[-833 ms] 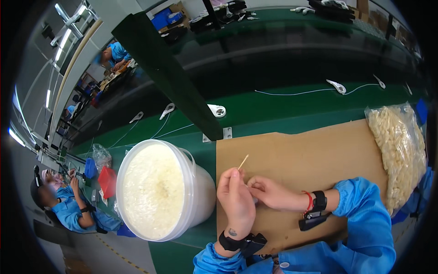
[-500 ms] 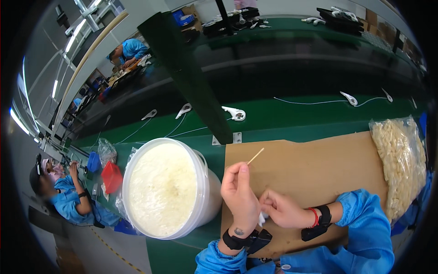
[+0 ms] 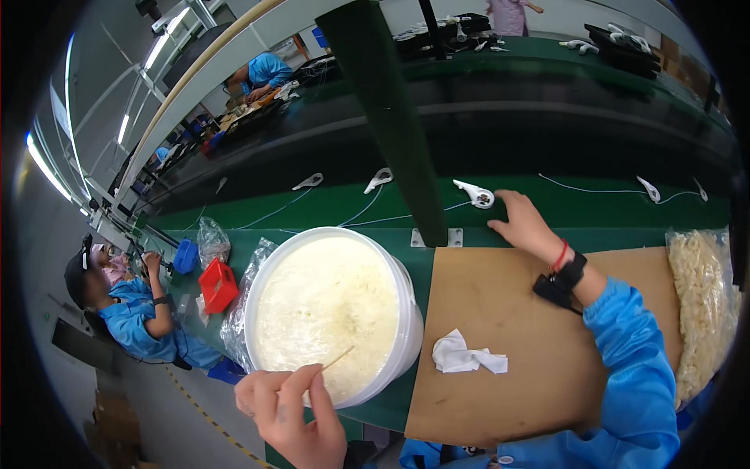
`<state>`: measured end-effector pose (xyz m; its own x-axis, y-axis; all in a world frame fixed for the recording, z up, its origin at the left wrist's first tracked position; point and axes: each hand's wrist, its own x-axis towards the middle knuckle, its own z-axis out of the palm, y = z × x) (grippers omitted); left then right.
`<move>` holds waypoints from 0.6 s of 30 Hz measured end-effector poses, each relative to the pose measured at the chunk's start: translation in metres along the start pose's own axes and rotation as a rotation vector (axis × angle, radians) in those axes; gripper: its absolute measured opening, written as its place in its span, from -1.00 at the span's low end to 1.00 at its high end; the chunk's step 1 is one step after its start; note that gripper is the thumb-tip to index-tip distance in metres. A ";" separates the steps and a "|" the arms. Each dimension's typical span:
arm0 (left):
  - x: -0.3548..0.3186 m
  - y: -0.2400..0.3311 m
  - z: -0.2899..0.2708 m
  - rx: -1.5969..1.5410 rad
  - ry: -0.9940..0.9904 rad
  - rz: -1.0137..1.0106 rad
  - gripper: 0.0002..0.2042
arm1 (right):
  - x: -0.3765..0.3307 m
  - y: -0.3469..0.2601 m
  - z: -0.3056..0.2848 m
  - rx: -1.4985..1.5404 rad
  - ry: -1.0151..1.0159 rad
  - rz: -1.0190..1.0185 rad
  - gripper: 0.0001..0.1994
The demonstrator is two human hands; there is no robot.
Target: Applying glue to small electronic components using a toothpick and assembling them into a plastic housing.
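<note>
My left hand [image 3: 293, 418] pinches a thin wooden stick [image 3: 339, 357] between thumb and fingers. The stick's free end points up and right over the near part of a big white bucket [image 3: 408, 328], which is filled with a pale cream-coloured, soft-looking mass [image 3: 320, 305]. My right hand [image 3: 531, 228] reaches forward past the far edge of the cardboard, thumb and forefinger apart. Just left of its fingertips lies a white plastic handheld part [image 3: 476, 194] with a round end and a thin cable; I see no clear contact. A crumpled white cloth [image 3: 465, 356] rests on the cardboard.
A brown cardboard sheet [image 3: 539, 313] covers the bench, with a bag of cream-coloured pieces [image 3: 703, 305] at its right. A green post [image 3: 394, 125] rises behind the bucket. Similar white parts [image 3: 379, 180] lie along the green strip. A red bin [image 3: 218, 284] and a co-worker [image 3: 141, 313] are left.
My left hand has moved left and nearer with the stick, to the bucket. My right hand has left the white cloth on the cardboard and stretched forward to the white part. The view has shifted.
</note>
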<state>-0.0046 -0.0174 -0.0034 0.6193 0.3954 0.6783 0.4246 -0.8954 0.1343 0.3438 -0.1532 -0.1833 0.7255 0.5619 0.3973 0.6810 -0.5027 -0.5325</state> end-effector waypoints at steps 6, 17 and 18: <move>0.000 -0.007 0.012 0.065 -0.027 0.012 -0.88 | 0.040 0.031 0.032 -0.109 -0.132 0.165 -0.42; 0.003 -0.008 0.016 0.023 -0.049 0.026 -0.86 | 0.017 -0.017 0.000 0.150 0.113 0.180 -0.57; 0.004 -0.007 0.015 0.015 -0.041 0.027 -0.86 | 0.011 -0.027 -0.006 0.203 0.145 0.125 -0.55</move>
<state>0.0042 -0.0068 -0.0125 0.6574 0.3794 0.6511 0.4167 -0.9029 0.1053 0.3339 -0.1369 -0.1599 0.8192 0.3968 0.4140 0.5620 -0.4120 -0.7172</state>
